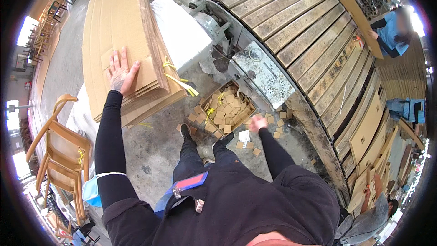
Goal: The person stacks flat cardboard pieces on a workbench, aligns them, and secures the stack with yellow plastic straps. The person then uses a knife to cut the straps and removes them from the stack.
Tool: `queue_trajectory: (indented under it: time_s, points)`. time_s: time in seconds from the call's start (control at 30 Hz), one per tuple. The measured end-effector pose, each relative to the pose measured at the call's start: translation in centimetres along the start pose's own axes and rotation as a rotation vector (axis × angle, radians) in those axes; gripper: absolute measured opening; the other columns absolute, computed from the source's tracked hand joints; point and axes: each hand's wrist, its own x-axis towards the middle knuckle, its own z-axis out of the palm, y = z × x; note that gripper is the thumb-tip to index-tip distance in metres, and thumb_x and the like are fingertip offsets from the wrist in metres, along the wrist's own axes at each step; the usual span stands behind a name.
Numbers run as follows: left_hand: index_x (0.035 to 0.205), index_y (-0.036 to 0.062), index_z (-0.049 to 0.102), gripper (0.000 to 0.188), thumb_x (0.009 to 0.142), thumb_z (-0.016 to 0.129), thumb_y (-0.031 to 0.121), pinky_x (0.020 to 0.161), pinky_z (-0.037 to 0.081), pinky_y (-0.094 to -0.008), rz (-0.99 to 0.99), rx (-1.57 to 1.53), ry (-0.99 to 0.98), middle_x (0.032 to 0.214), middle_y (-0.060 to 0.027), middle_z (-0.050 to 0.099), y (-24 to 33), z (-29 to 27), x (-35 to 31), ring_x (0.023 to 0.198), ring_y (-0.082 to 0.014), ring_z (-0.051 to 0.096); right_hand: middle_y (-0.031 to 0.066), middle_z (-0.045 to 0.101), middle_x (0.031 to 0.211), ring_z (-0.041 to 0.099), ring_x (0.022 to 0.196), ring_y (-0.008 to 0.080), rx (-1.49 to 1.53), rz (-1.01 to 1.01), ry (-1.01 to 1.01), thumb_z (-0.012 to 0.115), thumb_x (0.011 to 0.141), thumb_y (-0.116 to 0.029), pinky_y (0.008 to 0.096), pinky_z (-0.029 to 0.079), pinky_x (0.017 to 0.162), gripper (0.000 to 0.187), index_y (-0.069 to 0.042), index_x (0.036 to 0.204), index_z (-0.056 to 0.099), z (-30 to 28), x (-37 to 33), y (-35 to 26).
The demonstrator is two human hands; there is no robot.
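My left hand [120,69] lies flat with fingers spread on top of a tall stack of flat cardboard sheets [109,23]. Yellow strapping [181,84] sticks out from the stack's right edge. My right hand [258,122] hangs in the air above the floor, right of an open cardboard box [246,110] full of small cardboard squares [224,110]. This hand is small and blurred, its fingers look curled, and I cannot make out anything in it. More squares are scattered on the floor around the box, beside a white printed paper [245,137].
A slatted conveyor table [309,32] curves along the right, with a grey metal machine end [264,75]. A wooden chair frame [63,150] stands at left; a white block [175,29] lies behind the stack. A person in blue [395,32] holds a cardboard sheet; other people stand at right.
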Motion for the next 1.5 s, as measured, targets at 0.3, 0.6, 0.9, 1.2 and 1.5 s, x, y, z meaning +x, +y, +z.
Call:
queue_trajectory:
  time_s: [0.3, 0.6, 0.9, 1.2, 1.5]
  points:
    - [0.154, 0.0195, 0.017, 0.082, 0.09, 0.04, 0.065, 0.113, 0.006, -0.0616, 0.017, 0.066, 0.105, 0.159, -0.0182, 0.012, 0.8, 0.1, -0.6, 0.146, -0.0371, 0.009, 0.003, 0.066, 0.081, 0.063, 0.065, 0.0123, 0.029, -0.151, -0.441, 0.057, 0.096, -0.029, 0.0267, 0.05, 0.054, 0.026, -0.005, 0.104, 0.064, 9.7, -15.4, -8.8]
    - [0.138, 0.0061, 0.045, 0.065, 0.085, 0.067, 0.036, 0.112, 0.027, -0.0437, 0.071, -0.959, 0.335, 0.145, -0.0233, 0.038, -11.2, -0.7, 0.5, 0.137, -0.0355, 0.032, 0.0059, 0.066, 0.099, 0.062, 0.086, 0.0111, 0.158, -0.907, -0.585, 0.054, 0.098, -0.023, 0.0251, 0.05, 0.074, 0.034, -0.001, 0.124, 0.058, 18.0, -27.1, -30.3]
    - [0.13, -0.007, 0.046, 0.054, 0.088, 0.064, 0.021, 0.098, 0.044, -0.0376, -0.31, -1.079, 0.203, 0.122, -0.0202, 0.06, -21.1, 1.8, -1.4, 0.113, -0.0288, 0.058, 0.0216, 0.057, 0.114, 0.058, 0.107, 0.0297, -0.058, -0.953, -0.21, 0.064, 0.085, -0.033, 0.0355, 0.046, 0.092, 0.054, -0.006, 0.131, 0.056, 22.1, -27.9, -31.3]
    - [0.12, -0.0042, 0.054, 0.039, 0.086, 0.063, 0.012, 0.086, 0.048, -0.0307, -0.349, -1.566, 0.035, 0.112, -0.0118, 0.064, -20.9, -0.4, -2.8, 0.098, -0.0176, 0.061, 0.0268, 0.06, 0.119, 0.059, 0.111, 0.0362, -0.307, -1.119, -0.164, 0.06, 0.085, -0.034, 0.0401, 0.045, 0.095, 0.056, 0.001, 0.128, 0.055, 21.0, -28.2, -32.7]
    - [0.12, -0.0049, 0.053, 0.039, 0.085, 0.062, 0.011, 0.086, 0.049, -0.0325, -0.333, -1.403, 0.046, 0.113, -0.0133, 0.063, -16.5, -3.2, -9.8, 0.1, -0.0202, 0.06, 0.0224, 0.062, 0.118, 0.064, 0.104, 0.0267, -0.091, -0.999, -0.364, 0.062, 0.089, -0.026, 0.0325, 0.048, 0.09, 0.052, 0.007, 0.128, 0.053, 14.4, -31.1, -29.7]
